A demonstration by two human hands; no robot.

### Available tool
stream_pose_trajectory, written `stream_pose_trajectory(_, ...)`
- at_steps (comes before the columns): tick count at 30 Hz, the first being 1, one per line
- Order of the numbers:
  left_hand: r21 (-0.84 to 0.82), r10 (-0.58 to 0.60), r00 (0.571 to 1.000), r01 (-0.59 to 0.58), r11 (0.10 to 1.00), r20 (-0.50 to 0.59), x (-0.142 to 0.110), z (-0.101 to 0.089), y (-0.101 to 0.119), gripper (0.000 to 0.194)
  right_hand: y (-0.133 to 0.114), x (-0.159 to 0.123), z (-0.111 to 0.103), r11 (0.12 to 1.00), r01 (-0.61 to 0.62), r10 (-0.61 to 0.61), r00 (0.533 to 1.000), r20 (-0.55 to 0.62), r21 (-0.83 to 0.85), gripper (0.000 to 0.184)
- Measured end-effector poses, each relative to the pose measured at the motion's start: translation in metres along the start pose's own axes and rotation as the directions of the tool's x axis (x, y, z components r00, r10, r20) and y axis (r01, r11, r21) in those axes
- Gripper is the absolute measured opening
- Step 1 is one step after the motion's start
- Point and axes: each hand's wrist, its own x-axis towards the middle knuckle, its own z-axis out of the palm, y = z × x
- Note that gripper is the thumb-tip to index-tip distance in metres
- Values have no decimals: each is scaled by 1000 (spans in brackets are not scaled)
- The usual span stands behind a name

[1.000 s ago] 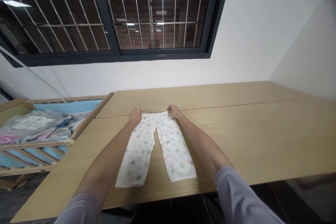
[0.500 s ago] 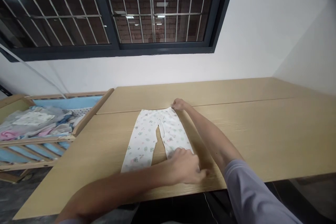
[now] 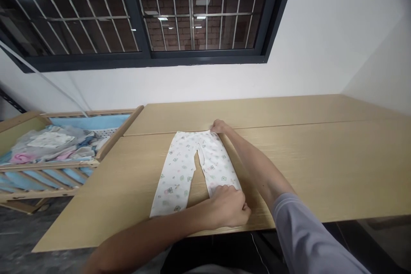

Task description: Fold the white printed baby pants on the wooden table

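Note:
White baby trousers [image 3: 180, 167] with a small animal and leaf print lie flat on the wooden table [image 3: 305, 167], waistband away from me and legs toward me. My right hand [image 3: 219, 126] reaches to the far right corner of the waistband and pinches it. Crossing low over the legs, my left hand [image 3: 228, 206] is closed at the bottom of the right-hand trouser leg. Its fingers curl under, and the leg's hem is hidden beneath it. My left forearm covers part of the other leg's end.
To the left stands a wooden cot [image 3: 120, 132] with blue lining, holding a heap of clothes [image 3: 51, 141], some in clear plastic. A barred window [image 3: 199, 58] is set in the white wall behind the table. A seam runs across the tabletop. A thin white cable [image 3: 258, 250] hangs below the front edge.
My left hand has gone from moving, with its thumb out, to closed at the trouser leg's end. My right hand stays at the waistband corner. The view has shifted slightly.

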Motion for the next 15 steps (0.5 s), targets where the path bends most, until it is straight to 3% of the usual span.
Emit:
stream_pose_trajectory(4,38,-21,998,23,999,-53,-18,-11,-1,28,-7,-5,-7,999,9,-7,999,-31,51,25)
stream_pose_trajectory(8,-159,-56,975,21,987,-215,-47,-25,-9,34,-22,-12,-17,992,68,-56,993,-107,109,40)
stream_pose_trajectory(11,-370,-183,935,61,927,-305,-73,-29,-19,39,-40,-14,-20,984,115,-97,986,-134,136,43)
stream_pose_trajectory(15,-611,-398,862,138,779,-313,-109,-25,-36,42,-70,-14,-13,974,174,-151,977,-151,148,40)
